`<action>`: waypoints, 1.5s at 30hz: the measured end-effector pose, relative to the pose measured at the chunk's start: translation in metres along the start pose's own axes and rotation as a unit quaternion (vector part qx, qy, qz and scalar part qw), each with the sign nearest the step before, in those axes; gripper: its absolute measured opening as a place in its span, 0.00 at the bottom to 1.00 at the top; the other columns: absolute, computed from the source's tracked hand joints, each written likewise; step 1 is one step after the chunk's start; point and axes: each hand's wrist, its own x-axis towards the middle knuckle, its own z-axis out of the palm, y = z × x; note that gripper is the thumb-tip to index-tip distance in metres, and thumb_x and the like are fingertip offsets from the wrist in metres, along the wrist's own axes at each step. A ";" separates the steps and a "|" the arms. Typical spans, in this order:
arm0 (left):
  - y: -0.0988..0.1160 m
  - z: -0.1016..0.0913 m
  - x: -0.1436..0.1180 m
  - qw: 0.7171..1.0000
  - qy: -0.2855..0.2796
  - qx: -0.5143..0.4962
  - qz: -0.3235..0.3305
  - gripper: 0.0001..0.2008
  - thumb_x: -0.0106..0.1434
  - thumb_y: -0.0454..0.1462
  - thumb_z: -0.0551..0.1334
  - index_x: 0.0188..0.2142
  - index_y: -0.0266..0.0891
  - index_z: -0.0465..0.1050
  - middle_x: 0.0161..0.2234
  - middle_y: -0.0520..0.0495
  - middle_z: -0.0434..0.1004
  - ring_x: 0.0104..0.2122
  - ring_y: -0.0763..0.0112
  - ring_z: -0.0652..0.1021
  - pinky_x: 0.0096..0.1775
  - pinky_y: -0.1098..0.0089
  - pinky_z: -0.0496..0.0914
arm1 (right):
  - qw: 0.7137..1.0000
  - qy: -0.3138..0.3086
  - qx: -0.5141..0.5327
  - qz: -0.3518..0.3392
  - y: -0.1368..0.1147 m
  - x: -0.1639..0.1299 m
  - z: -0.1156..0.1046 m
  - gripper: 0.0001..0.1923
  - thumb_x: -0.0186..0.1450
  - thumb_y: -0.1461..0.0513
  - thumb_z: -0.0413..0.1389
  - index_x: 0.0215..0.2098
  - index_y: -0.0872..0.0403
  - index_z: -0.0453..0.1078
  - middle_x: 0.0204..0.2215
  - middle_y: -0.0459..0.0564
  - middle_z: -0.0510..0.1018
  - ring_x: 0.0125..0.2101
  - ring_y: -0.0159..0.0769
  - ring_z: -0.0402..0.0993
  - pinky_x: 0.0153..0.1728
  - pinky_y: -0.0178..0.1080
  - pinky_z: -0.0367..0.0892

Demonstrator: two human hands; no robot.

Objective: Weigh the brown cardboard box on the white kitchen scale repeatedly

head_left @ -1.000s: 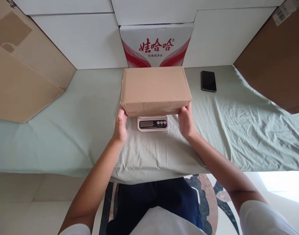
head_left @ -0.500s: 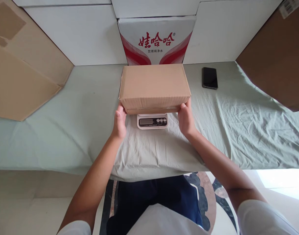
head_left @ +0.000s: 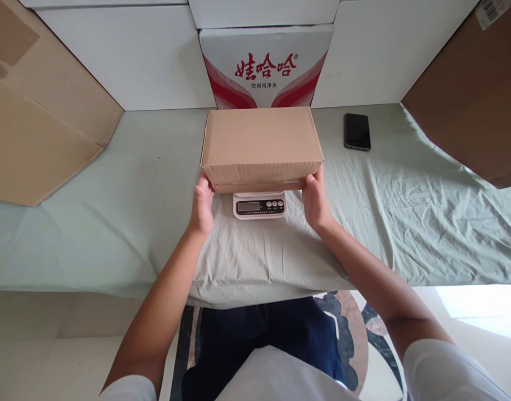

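A closed brown cardboard box (head_left: pixel 261 139) is at the middle of the cloth-covered surface, over a white digital kitchen scale (head_left: pixel 259 214). Only the scale's front shows, with its small display and several buttons; the display looks blank. My left hand (head_left: pixel 203 206) grips the box at its lower left front corner, thumb in front. At the lower right front corner, my right hand (head_left: pixel 316 199) holds it too, its thumb on the front face. The fingers of both hands are partly hidden by the box. Whether the box rests fully on the scale I cannot tell.
A black phone (head_left: pixel 357 132) lies on the green cloth (head_left: pixel 155 223) to the right. Behind the box stands a white and red carton (head_left: pixel 266 42) with Chinese lettering. Large cardboard pieces stand at the left (head_left: pixel 50 117) and right (head_left: pixel 472 94).
The whole view has shifted very slightly. Both hands keep their hold on the box, and it stays over the scale with no clear movement.
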 end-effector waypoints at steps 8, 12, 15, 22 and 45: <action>-0.004 -0.002 0.001 1.000 0.003 -0.004 -0.003 0.38 0.67 0.69 0.46 0.60 0.53 0.74 0.66 0.44 0.74 0.70 0.49 0.70 0.69 0.47 0.65 | 1.000 0.000 -0.004 -0.003 0.006 0.002 -0.002 0.34 0.67 0.41 0.51 0.70 0.30 0.56 0.71 0.37 0.65 0.75 0.46 0.55 0.78 0.55 0.53; -0.004 -0.003 0.001 1.000 0.008 -0.003 -0.003 0.38 0.67 0.69 0.45 0.59 0.53 0.75 0.66 0.44 0.74 0.68 0.49 0.72 0.69 0.46 0.65 | 1.000 -0.005 -0.005 -0.001 0.007 0.003 -0.002 0.34 0.67 0.41 0.51 0.70 0.31 0.57 0.70 0.38 0.66 0.75 0.45 0.54 0.78 0.54 0.52; -0.003 -0.002 0.001 1.000 0.011 -0.006 -0.006 0.39 0.67 0.69 0.46 0.60 0.52 0.75 0.66 0.43 0.75 0.68 0.49 0.71 0.69 0.47 0.65 | 1.000 -0.003 -0.008 -0.007 0.009 0.004 -0.002 0.36 0.66 0.39 0.51 0.71 0.31 0.56 0.71 0.38 0.66 0.76 0.46 0.53 0.78 0.55 0.51; -0.002 -0.002 0.001 1.000 0.012 -0.006 -0.009 0.40 0.66 0.70 0.45 0.60 0.52 0.75 0.65 0.43 0.75 0.69 0.50 0.71 0.69 0.48 0.64 | 1.000 -0.003 -0.006 -0.004 0.008 0.005 -0.002 0.36 0.66 0.39 0.51 0.71 0.31 0.55 0.72 0.38 0.65 0.76 0.47 0.53 0.78 0.56 0.51; -0.016 -0.061 0.009 0.996 0.087 0.026 -0.011 0.40 0.64 0.72 0.35 0.69 0.73 0.58 0.77 0.68 0.51 0.79 0.62 0.46 0.77 0.51 0.46 | 0.992 0.119 -0.021 0.032 0.003 0.019 -0.051 0.36 0.65 0.33 0.45 0.70 0.23 0.53 0.75 0.34 0.59 0.78 0.52 0.50 0.77 0.65 0.46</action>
